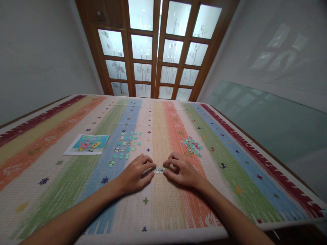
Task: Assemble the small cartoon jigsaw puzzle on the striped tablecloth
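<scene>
Centrally, near the close edge of the striped surface [166, 211], two hands are bracketing a small patterned strip [159, 169]. The left hand [136, 173] is pinching one end between thumb and fingers; the right hand [182, 172] is pinching the other in the same way. Neither hand is lying nearer: the strip is sitting directly between the two sets of fingers. Its long axis is running left to right, one end pointing towards each hand; whether it is resting flat or slightly raised cannot be told. Beyond, loose pieces [128, 147] are lying spread to the left, with a picture [94, 144] farther left; a tighter pile [192, 146] is lying to the right. Farthest off, glazed doors [156, 68] are standing behind the surface.
</scene>
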### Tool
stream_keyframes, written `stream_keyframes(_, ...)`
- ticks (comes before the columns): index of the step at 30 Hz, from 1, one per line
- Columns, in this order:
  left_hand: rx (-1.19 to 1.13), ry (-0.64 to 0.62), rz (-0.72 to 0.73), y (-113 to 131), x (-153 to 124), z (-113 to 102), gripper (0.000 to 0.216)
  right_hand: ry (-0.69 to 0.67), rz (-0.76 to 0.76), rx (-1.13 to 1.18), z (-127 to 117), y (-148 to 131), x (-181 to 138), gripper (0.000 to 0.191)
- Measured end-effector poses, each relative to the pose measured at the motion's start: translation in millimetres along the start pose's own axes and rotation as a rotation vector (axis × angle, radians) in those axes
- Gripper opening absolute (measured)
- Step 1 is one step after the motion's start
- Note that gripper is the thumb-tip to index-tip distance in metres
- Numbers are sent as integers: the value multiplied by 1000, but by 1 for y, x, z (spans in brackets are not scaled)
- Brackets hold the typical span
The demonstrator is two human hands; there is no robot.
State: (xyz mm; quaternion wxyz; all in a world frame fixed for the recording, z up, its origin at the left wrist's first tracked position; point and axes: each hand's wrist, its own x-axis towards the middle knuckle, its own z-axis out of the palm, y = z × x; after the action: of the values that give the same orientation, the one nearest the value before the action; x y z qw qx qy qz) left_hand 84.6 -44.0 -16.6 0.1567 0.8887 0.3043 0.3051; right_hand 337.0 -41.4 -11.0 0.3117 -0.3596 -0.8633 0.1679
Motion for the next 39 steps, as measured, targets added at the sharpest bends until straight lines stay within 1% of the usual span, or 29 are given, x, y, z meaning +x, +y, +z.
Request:
stream_keyframes(4, 68, 63, -1, -10, 2, -6, 18, -14, -5, -36, 3, 2, -2, 9)
stream_keyframes(6, 112, 110, -9, -20, 3, -13, 19, -21, 0, -45, 4, 3, -2, 9)
stream_keyframes(9, 210, 173, -46, -42, 2, -30, 19, -27, 3, -46, 4, 4, -3, 9)
stream_keyframes(14, 318, 233, -262, -81, -1, -58, 25, -29, 0, -37, 3, 3, -2, 8)
stream_keyframes(18, 329, 200, -389, -100, -2, -67, 30, -39, 8, -31, 2, 2, -1, 8)
stream_keyframes(21, 344, 182, -414, -106, -2, -68, 34, -41, 9, -27, 2, 2, -1, 8)
stream_keyframes(27, 358, 148, -379, -111, 1, -65, 36, -34, -3, -25, 3, 2, -1, 7)
stream_keyframes(32, 346, 137, -382, -115, 1, -64, 35, -35, -2, -30, 3, 2, 0, 7)
stream_keyframes(35, 320, 135, -387, -114, 2, -65, 34, -36, -7, -32, 3, 3, -1, 7)
stream_keyframes(39, 252, 163, -402, -107, 5, -68, 28, -37, -1, -35, 3, 4, -1, 7)
